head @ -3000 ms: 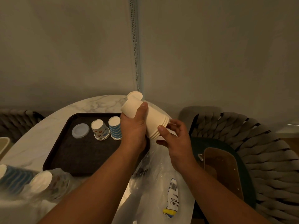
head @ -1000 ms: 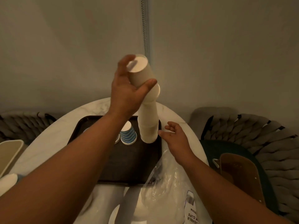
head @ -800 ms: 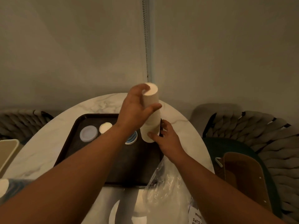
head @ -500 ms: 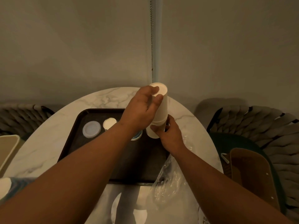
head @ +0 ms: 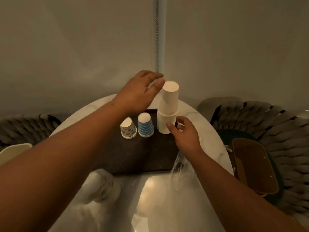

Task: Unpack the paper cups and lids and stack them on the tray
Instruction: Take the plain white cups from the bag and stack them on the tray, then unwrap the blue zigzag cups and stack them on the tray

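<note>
White cup stack (head: 168,106): matt plain paper, smooth. Striped cup (head: 145,125) and patterned cup (head: 128,128) beside it: printed paper, matt. Tray (head: 142,156) under them: dark plastic, matt, slightly textured look. My desk (head: 200,124): marble-look top, smooth and glossy, glare near me. Bag (head: 179,166) by my right arm: thin clear plastic, crinkled, shiny. Chair (head: 270,124) at right: thick woven rope, rough. Bead chain (head: 156,34) on the wall: metal-looking.

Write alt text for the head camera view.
A tall white cup stack stands upside down on a dark tray, the left hand open beside its top and the right hand at its base. Two patterned cups stand alongside.
</note>
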